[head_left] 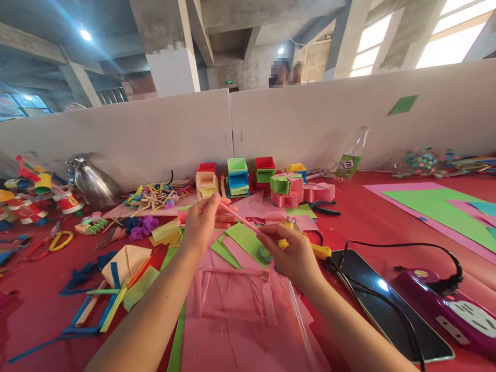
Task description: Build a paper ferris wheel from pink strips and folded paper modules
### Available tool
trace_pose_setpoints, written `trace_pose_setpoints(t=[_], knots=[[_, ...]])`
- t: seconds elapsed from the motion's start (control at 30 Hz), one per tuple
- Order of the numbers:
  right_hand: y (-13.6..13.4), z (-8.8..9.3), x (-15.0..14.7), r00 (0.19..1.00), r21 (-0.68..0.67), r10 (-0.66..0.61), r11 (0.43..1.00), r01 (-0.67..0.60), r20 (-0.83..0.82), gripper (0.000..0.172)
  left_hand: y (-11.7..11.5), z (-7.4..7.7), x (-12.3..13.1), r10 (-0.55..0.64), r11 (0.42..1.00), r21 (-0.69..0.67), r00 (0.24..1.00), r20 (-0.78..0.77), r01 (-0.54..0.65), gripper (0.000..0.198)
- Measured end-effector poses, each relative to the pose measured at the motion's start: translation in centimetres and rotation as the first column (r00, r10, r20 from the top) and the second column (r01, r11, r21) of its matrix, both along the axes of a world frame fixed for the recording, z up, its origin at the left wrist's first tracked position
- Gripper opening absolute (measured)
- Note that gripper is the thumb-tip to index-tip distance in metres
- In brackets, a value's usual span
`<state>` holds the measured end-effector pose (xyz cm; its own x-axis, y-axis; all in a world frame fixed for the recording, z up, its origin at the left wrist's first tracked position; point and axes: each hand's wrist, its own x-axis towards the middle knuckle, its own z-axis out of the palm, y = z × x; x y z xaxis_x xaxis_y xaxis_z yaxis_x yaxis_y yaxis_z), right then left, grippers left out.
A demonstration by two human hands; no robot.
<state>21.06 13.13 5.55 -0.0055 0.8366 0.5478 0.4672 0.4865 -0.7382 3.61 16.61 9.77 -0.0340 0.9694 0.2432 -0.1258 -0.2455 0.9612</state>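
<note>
Between my two hands a thin pink paper stick [241,219] slants down to the right, held above the work area. My left hand [206,219] pinches its upper end, and my right hand [289,250] grips the lower end. Below lies a pink frame of paper strips [234,316] on pink paper sheets [217,351]. Green paper pieces [244,240] rest just beyond the frame. Close to my right hand is a yellow-handled tool [321,251], partly hidden by that hand.
Folded coloured paper boxes [237,181] stand along the white partition [163,129]. To the right are a phone [387,305], a purple power strip [457,305] and a glass bottle [352,155]. A metal jug [95,181], scissors [50,243] and a stick-and-paper model [110,294] occupy the left.
</note>
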Motion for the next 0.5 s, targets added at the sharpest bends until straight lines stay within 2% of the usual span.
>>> trace_pose_setpoints(t=[0.2, 0.33, 0.4, 0.5], knots=[[0.0, 0.4, 0.6, 1.0, 0.04, 0.008, 0.999, -0.007, -0.013, 0.015, 0.0, 0.8, -1.4, -0.071, 0.996, 0.06, 0.997, -0.025, 0.072, 0.033], [-0.1, 0.8, 0.9, 0.999, 0.036, 0.044, 0.998, -0.043, -0.021, 0.019, -0.1, 1.2, -2.6, -0.22, 0.97, 0.097, 0.975, -0.043, 0.223, 0.025], [-0.1, 1.0, 1.0, 0.998, 0.022, 0.068, 0.997, -0.068, -0.012, 0.02, -0.3, 1.1, -3.1, -0.262, 0.958, 0.11, 0.964, -0.044, 0.265, 0.021], [-0.2, 1.1, 1.0, 0.995, -0.042, 0.094, 0.995, -0.095, -0.032, 0.023, -0.7, 0.2, -4.0, -0.259, 0.96, 0.107, 0.965, -0.029, 0.261, 0.016]])
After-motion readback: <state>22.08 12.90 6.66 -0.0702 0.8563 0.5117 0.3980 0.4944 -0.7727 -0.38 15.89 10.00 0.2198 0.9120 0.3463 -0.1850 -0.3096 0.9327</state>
